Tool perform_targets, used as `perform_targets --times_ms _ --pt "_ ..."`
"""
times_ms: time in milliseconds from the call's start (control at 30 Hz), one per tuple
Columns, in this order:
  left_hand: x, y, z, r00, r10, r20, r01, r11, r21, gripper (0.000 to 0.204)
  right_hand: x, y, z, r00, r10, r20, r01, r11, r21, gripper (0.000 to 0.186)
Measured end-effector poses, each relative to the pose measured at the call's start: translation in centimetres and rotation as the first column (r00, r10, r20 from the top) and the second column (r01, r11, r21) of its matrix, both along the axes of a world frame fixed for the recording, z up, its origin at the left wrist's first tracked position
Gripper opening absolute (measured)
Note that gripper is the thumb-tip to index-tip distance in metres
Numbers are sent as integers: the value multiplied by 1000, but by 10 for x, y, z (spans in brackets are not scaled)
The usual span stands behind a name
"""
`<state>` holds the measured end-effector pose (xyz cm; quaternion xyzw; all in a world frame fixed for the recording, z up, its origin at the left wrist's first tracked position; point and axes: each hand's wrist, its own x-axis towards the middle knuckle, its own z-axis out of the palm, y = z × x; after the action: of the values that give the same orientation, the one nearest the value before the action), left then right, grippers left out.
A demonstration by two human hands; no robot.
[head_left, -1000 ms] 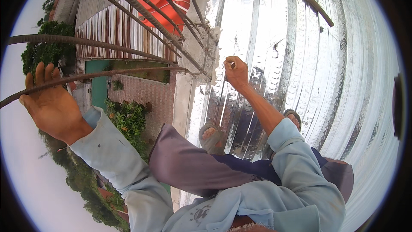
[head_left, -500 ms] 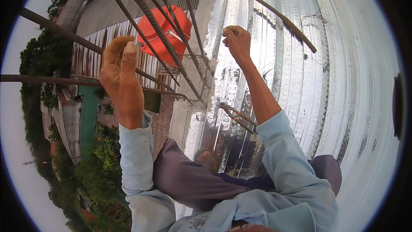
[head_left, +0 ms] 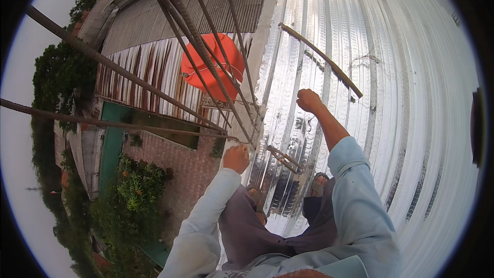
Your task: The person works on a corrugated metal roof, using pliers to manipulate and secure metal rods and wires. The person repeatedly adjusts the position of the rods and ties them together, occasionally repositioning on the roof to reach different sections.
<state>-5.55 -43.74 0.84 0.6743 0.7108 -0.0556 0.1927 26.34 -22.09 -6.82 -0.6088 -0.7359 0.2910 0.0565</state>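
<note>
My left hand point(head_left: 236, 158) is closed in a fist over the concrete ledge, just below the bases of the upright steel rebars point(head_left: 216, 61). Its fingertips are hidden, so what it may hold does not show. Out over the shiny ribbed metal decking point(head_left: 355, 139), my right hand point(head_left: 311, 101) is also closed, its fingers curled out of sight. A pair of long-handled pincers point(head_left: 284, 159) lies on the decking between my hands and my feet, touched by neither hand.
Farther out on the decking rests a long brown curved strip point(head_left: 324, 62), with thin loose wire point(head_left: 366, 58) beside it. Rebars lean out to the left past the concrete edge point(head_left: 265, 72). Beyond that edge is a drop to a paved yard point(head_left: 180, 175), plants and a red tank point(head_left: 213, 67).
My left hand has come down and right, away from the rebars, and closed from a half-open curl. My right hand has lowered slightly, still closed. Both sandalled feet now show.
</note>
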Motion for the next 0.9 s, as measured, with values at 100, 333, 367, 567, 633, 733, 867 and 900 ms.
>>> perform_targets --times_ms 100,333,367,567,633,733,867,900 --pt "10 -37 19 1000 12 23 -2 915 -404 26 66 -78 44 997 -61 -37 60 998 -20 21" --pt "96 -100 199 956 238 170 -133 873 -469 33 283 -374 125 753 -626 205 631 597 -495 26" --pt "113 -100 230 947 252 200 -142 885 -444 32 330 -448 111 775 -553 304 627 619 -472 21" --pt "143 -128 376 854 385 351 -233 884 -404 32 332 -608 341 181 -960 216 624 -57 -779 17" --pt "148 -125 403 846 382 372 -229 891 -393 32 319 -608 414 223 -953 205 640 -15 -769 13" --pt "160 -113 424 832 405 381 -276 895 -349 32 322 -569 471 249 -960 128 663 73 -745 9" --pt "168 -115 429 715 525 461 -392 848 -357 32 348 -482 494 230 -973 -4 677 163 -718 12" --pt "172 -120 435 781 440 443 -385 898 -213 29 352 -457 503 239 -969 -68 683 217 -697 14"
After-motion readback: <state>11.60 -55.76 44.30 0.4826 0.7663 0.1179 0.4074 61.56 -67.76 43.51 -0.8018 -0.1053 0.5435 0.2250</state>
